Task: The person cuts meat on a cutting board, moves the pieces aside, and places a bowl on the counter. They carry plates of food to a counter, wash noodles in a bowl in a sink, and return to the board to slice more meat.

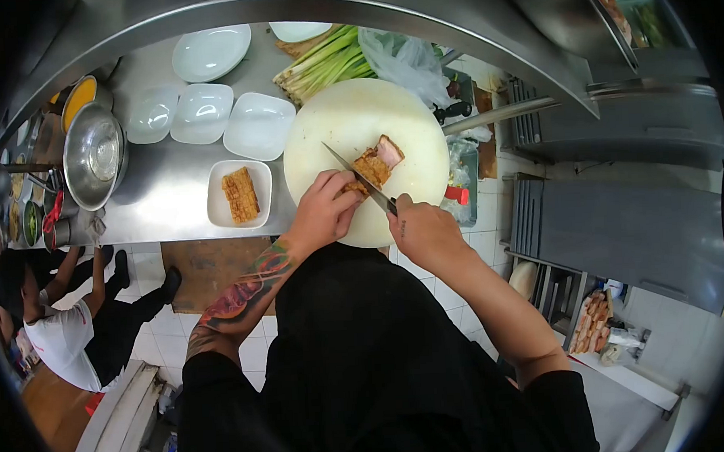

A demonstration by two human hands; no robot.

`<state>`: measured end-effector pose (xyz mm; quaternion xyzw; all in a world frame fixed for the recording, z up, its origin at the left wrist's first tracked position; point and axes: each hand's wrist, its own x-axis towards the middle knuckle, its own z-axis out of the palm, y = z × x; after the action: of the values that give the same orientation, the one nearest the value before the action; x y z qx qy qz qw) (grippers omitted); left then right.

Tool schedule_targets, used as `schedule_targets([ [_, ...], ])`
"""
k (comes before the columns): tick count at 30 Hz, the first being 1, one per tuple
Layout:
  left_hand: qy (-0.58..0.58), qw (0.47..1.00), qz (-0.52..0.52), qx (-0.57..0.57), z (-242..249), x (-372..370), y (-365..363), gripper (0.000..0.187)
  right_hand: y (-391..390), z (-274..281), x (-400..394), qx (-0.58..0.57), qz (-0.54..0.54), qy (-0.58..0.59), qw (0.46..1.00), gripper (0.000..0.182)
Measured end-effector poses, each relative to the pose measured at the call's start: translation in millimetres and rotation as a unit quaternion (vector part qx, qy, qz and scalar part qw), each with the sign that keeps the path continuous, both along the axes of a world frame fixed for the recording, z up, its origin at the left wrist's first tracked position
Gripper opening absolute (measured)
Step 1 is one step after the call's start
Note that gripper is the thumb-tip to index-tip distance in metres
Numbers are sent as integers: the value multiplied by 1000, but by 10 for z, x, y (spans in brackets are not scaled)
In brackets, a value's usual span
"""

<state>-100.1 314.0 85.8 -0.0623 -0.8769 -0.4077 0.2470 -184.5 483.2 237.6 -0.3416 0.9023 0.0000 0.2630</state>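
My right hand [427,231] is wrapped around the handle of the knife [358,176], fingers curled tight about it at the near edge of the round white cutting board [349,113]. The blade runs up and away from me, across the board toward its left side, and its edge lies against the slab of roast pork [378,162] that sits near the middle of the board, a little toward my side. My left hand [322,210] rests on the near end of the pork, fingers bent and pressed together on top of the meat, knuckles just beside the flat of the blade (the fingertips themselves are tucked under, so I cannot tell exactly how they grip).

On the steel counter [159,194] just left of the board stands a small square white dish [215,202] with sliced pork [240,194] lying in it. Beyond it, toward the far edge of the counter, are several bare white dishes [259,125] set side by side. A bunch of green onions [322,62] lies at the board's far edge, touching a clear plastic bag [407,62]. At the counter's left end sits a steel bowl [94,155]. Another person in a white shirt [60,340] crouches on the floor to my left.
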Motion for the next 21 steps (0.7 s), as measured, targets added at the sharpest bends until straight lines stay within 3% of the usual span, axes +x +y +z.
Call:
schedule_targets([
  [3,1,1000,3,-1,18,-5,-13,23,103,141,-16,9,10,-2,1000,27],
  [9,20,1000,0,8,-5,-25,12,23,221,-573,42,-20,-35,-11,999,31],
  [16,30,999,12,12,58,87,37,24,450,299,-246,-37,-81,-61,994,29],
  [18,-6,999,24,30,60,121,64,24,744,59,-343,-207,-117,27,971,33],
  [19,-5,999,26,28,64,121,65,24,813,-125,-439,-209,-115,27,971,33],
  [21,-8,999,31,38,44,182,89,32,942,-610,-550,-320,-91,209,920,48],
])
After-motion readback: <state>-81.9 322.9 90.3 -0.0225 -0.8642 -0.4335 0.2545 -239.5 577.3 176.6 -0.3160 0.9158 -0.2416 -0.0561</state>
